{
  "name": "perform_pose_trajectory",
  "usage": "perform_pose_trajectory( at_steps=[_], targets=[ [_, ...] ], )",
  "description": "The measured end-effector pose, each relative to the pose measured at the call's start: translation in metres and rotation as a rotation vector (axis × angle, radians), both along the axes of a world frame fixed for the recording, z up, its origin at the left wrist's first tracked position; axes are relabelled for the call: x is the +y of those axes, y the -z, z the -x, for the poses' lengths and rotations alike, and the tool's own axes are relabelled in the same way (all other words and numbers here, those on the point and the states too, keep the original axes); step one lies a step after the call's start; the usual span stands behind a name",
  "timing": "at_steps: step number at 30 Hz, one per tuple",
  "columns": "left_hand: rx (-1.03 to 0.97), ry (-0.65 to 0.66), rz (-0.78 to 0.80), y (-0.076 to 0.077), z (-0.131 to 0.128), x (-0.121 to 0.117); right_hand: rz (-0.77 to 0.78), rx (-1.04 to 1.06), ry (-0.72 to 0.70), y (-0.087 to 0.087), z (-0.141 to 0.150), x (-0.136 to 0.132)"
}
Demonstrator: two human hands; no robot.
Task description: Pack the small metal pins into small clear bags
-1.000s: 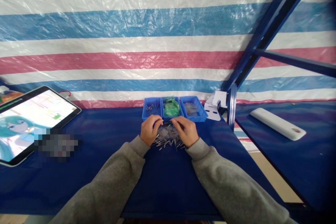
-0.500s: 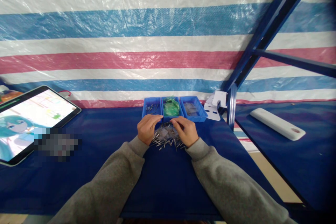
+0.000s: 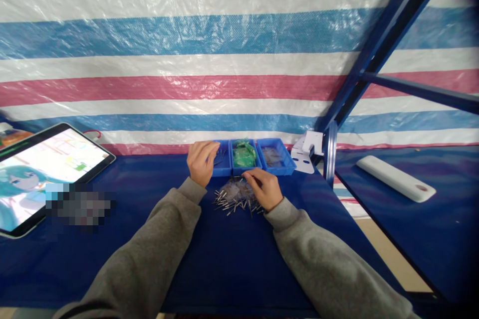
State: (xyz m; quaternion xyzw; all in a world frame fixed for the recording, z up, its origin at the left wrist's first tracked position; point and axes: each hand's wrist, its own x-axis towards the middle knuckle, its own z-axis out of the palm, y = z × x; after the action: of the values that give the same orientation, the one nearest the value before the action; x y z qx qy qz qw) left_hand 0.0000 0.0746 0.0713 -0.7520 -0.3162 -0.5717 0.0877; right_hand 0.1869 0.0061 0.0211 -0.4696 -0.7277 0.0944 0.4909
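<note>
A loose pile of small metal pins (image 3: 234,199) lies on the blue table cloth, mixed with clear plastic bags. My right hand (image 3: 265,187) rests on the pile's right side with its fingers curled in a pinch on something I cannot make out. My left hand (image 3: 201,161) is raised at the left blue tray (image 3: 223,157), fingers pinched over a few pins lying in it. The middle tray (image 3: 244,154) holds green pieces and the right tray (image 3: 275,156) holds clear bags.
A tablet (image 3: 41,169) with a lit screen leans at the left. A white bracket (image 3: 307,151) and a blue metal frame post (image 3: 331,152) stand right of the trays. A long white block (image 3: 395,177) lies on the neighbouring table. A striped tarp hangs behind.
My left hand left the pin pile and moved up and left to the left blue tray. My right hand stayed on the pile.
</note>
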Motion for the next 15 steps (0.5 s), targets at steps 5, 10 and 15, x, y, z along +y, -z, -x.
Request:
perform_pose_trajectory(
  at_steps=[5,10,15],
  targets=[
    [0.056,-0.021,0.056,0.002,0.002,0.004,-0.002,-0.012,0.000,0.000,0.000,0.000],
    [0.128,-0.133,0.181,0.002,-0.002,0.003,0.001,-0.024,-0.016,0.001,0.000,0.000],
    [0.029,-0.096,0.265,0.012,-0.003,-0.017,-0.001,-0.014,-0.004,0.000,-0.001,0.001]
  ],
)
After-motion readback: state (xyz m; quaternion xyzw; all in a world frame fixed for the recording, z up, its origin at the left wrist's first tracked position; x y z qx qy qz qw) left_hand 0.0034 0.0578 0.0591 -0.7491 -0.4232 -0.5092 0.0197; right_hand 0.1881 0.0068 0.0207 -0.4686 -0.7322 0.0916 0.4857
